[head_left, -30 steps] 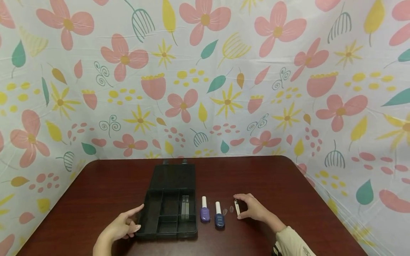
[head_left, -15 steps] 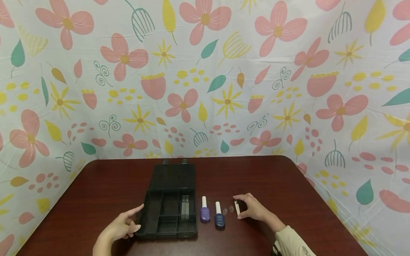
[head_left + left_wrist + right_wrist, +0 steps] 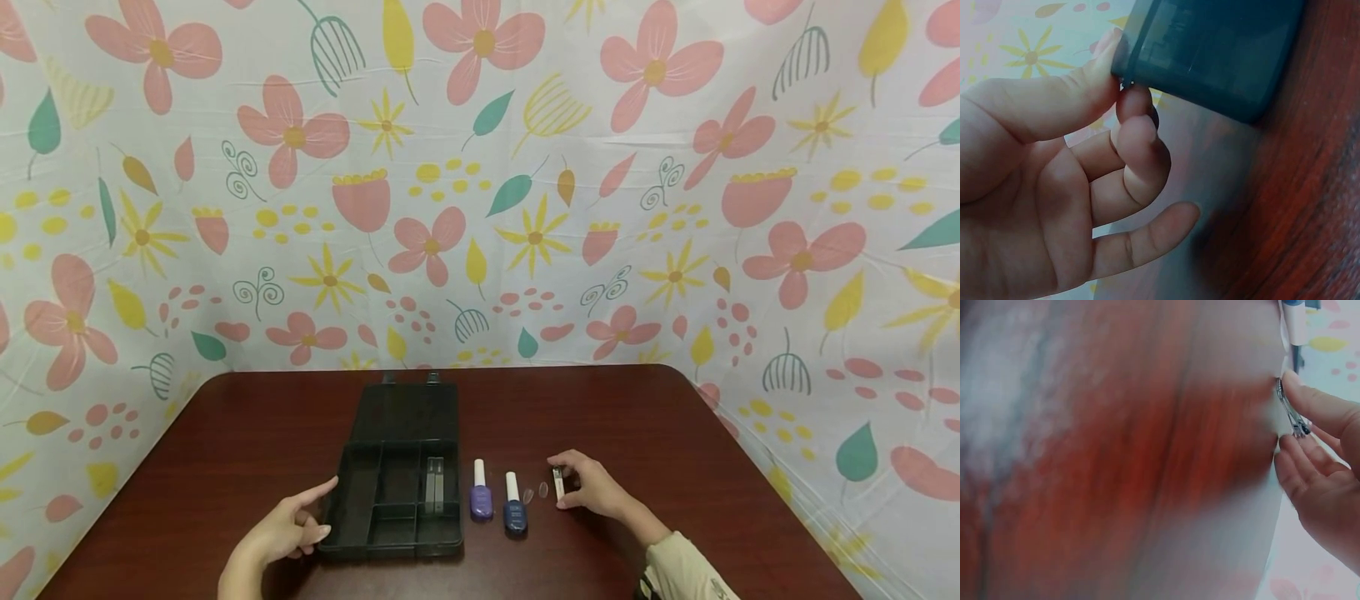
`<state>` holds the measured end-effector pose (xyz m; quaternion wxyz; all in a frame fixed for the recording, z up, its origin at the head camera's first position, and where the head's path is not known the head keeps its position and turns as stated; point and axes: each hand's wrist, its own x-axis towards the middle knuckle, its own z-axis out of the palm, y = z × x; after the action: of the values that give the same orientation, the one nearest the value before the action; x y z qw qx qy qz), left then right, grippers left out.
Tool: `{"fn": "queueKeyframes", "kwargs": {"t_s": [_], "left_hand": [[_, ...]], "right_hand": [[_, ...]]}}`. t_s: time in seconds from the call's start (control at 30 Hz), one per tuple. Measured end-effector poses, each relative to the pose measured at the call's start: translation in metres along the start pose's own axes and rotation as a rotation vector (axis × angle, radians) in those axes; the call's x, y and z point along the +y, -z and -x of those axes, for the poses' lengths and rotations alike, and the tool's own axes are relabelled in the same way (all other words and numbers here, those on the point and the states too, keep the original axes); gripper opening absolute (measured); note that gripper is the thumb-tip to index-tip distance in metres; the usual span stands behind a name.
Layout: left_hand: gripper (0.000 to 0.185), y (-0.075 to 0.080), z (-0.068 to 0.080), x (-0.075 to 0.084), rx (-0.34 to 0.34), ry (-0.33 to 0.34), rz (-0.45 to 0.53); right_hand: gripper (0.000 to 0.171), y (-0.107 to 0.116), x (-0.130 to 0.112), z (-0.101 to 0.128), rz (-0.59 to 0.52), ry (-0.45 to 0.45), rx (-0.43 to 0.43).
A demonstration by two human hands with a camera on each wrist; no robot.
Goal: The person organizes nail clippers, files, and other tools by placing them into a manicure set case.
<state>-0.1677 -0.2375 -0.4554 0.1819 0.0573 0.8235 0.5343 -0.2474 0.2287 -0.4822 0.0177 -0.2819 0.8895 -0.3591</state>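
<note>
Nail clipper [image 3: 558, 484], small and silvery, lies on the tabletop [image 3: 645, 417] toward the near edge, right of centre, and the right hand [image 3: 592, 486] pinches it between thumb and fingertips [image 3: 1300, 412]; the right wrist view shows it caught edge-on, metal end by the thumb. Risk, as a judgement: the pinch looks thin and the metal is slick, so the clipper could slip out or skid on the polished wood, and it might knock the two clear nail tips [image 3: 534, 493] lying just left of it, which are light and hard to see. The dark blue polish bottle [image 3: 513, 508] and purple polish bottle [image 3: 480, 497] lie on their sides just beyond those, so a sweeping move could roll them. Left hand [image 3: 281, 529] rests at the near left corner of the black organiser box [image 3: 397, 492], index straight along its wall, thumb and a curled finger touching the box edge [image 3: 1124, 80]; fingers relaxed, not gripping anything. A push there could shift the box. The box is open, lid [image 3: 408, 408] laid flat toward the far edge; of its compartments only the right long one holds something, two grey strips that look like nail files [image 3: 433, 486]; other sections look bare
</note>
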Motion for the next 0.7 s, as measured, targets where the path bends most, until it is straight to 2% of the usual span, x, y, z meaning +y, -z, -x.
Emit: {"fn": "queueKeyframes", "kwargs": {"t_s": [0.13,0.33,0.57,0.7], "left_hand": [[0.073,-0.0003,0.0001,0.0,0.006,-0.002,-0.004],[0.073,0.0002,0.0,-0.0018,-0.003,-0.01,-0.001],[0.072,0.0011,-0.0009,-0.0027,-0.019,-0.026,0.008],[0.072,0.0009,-0.0011,-0.0032,-0.015,-0.028,0.008]], "right_hand": [[0.056,0.0001,-0.0023,0.0001,-0.052,-0.039,0.007],[0.052,-0.0015,-0.0047,0.0002,-0.103,-0.048,0.043],[0.047,-0.0027,-0.0065,0.0008,-0.258,-0.137,0.047],[0.041,-0.0047,-0.0062,-0.0001,-0.329,-0.158,0.069]]}}
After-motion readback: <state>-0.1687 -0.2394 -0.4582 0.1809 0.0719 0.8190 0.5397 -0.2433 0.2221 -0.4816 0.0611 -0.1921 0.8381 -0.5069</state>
